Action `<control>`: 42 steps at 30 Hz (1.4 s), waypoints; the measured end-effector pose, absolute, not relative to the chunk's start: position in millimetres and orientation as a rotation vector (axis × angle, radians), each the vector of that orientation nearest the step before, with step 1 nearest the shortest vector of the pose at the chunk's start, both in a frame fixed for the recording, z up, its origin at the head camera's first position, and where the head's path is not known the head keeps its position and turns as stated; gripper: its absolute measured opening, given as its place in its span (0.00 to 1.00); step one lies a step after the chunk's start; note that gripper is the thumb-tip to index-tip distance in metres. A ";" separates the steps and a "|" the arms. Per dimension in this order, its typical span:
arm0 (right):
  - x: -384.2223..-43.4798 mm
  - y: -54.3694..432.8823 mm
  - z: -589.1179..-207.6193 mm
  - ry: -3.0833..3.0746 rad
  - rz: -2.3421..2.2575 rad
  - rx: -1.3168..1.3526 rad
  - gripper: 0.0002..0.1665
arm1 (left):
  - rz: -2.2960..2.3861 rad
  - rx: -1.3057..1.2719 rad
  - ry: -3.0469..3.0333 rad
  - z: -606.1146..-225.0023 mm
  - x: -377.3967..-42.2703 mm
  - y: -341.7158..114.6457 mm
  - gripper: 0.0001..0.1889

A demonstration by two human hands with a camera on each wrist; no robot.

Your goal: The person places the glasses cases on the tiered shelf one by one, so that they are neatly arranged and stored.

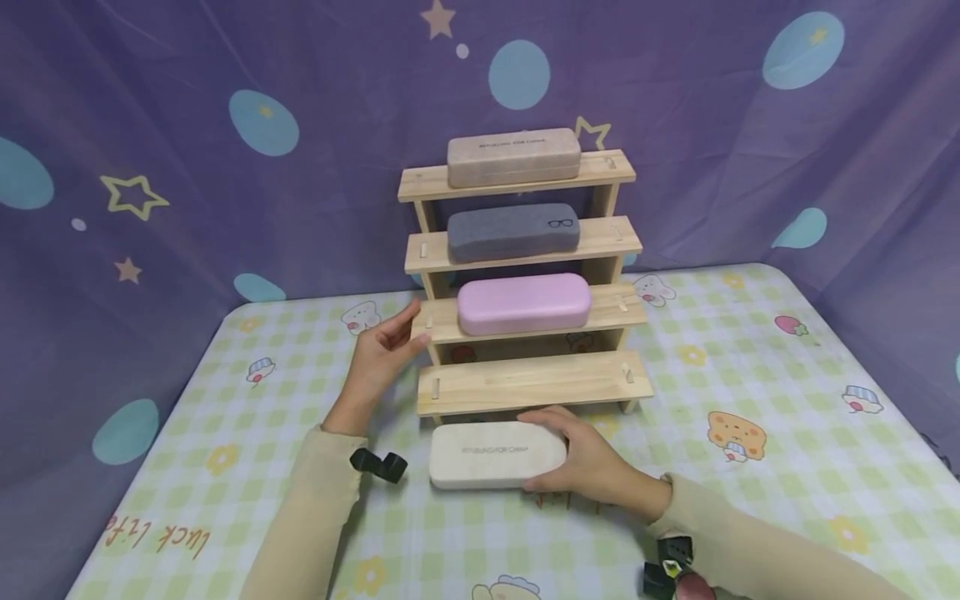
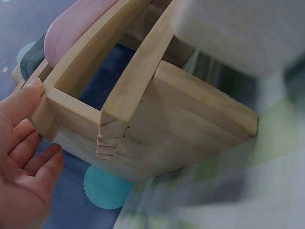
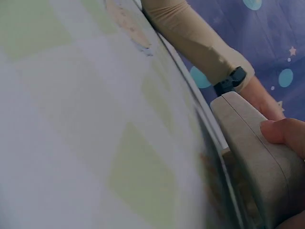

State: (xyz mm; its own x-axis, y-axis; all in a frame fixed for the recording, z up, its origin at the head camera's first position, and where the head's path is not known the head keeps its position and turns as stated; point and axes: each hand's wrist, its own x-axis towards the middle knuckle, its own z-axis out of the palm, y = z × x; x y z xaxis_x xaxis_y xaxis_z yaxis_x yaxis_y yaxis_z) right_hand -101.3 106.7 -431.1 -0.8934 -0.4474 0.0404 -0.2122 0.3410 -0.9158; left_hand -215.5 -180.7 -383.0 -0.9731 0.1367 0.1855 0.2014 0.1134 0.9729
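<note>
My right hand (image 1: pixel 592 462) grips the right end of a white glasses case (image 1: pixel 483 462), its thumb on the near side and fingers on the far side. The case is just in front of the lowest step of a wooden tiered display rack (image 1: pixel 528 383); in the right wrist view it appears raised off the cloth. At the rack's left side, my left hand (image 1: pixel 378 354) pinches the end of the second step from the bottom, thumb (image 2: pixel 26 98) against the wood. On that step lies a pink glasses case (image 1: pixel 525 304).
Higher on the rack sit a blue-grey glasses case (image 1: pixel 513 233) and, on top, a beige glasses case (image 1: pixel 513 160). The rack stands on a green-checked tablecloth (image 1: pixel 285 417). Behind it hangs a purple curtain (image 1: pixel 337 75) with stars and ovals.
</note>
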 end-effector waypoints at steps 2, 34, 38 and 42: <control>-100.9 110.0 -425.9 2.402 -1.567 -0.576 0.48 | -2.028 -0.346 -2.311 -383.0 -215.5 -180.6 0.29; -141.3 153.5 -383.0 2.447 -1.687 -0.713 0.44 | -2.022 -0.353 -2.318 -386.1 -217.1 -181.0 0.28; -146.5 156.3 -382.4 2.449 -1.670 -0.691 0.45 | -2.019 -0.352 -2.320 -385.5 -217.0 -181.2 0.28; -151.4 158.7 -381.4 2.449 -1.656 -0.658 0.45 | -2.017 -0.346 -2.319 -384.3 -216.7 -181.1 0.28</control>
State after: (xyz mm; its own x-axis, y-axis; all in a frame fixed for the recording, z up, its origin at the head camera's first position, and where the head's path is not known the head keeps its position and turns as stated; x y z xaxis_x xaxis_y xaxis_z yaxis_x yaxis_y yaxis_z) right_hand -151.4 158.7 -381.4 -0.8994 -0.4122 0.1458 -0.2887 0.3097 -0.9059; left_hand -216.7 -181.1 -384.3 -0.9738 0.1356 0.1823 0.1993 0.1245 0.9720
